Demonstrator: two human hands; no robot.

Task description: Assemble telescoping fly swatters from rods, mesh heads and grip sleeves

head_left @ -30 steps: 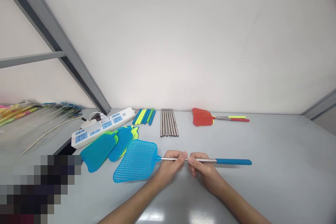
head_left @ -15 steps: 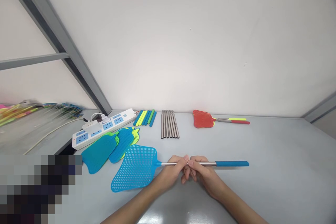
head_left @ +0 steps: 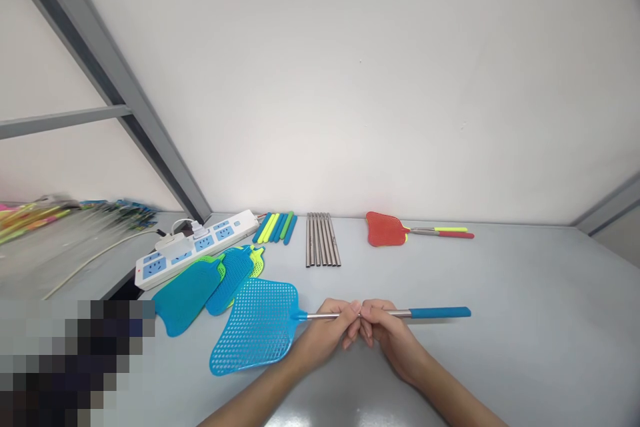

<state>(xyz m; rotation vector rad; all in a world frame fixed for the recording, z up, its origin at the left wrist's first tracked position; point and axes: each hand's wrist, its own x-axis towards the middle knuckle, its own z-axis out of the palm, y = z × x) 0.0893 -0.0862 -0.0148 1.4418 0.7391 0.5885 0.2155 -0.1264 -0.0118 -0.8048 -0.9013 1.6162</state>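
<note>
A blue fly swatter [head_left: 257,323] with a steel rod and a blue grip lies level across both hands above the table. My left hand [head_left: 333,327] is closed around the rod on the side of the perforated head. Close beside it, my right hand [head_left: 385,327] is closed on the rod nearer the blue grip. The thumbs almost meet on the rod, and the fingertips curl together underneath. Behind the swatter lie several steel rods [head_left: 323,240] in a row. Blue, green and yellow grips [head_left: 275,228] are lined up left of them.
Loose blue and yellow-green swatter heads [head_left: 193,293] overlap at the left, beside a white power strip [head_left: 200,247] with plugs in it. A red swatter [head_left: 386,229] and a yellow-handled one lie stacked near the wall. Bagged items [head_left: 100,230] sit at the far left.
Both hands keep their hold on the swatter's rod. The swatter's head dips slightly lower, and the whole view shifts a little.
</note>
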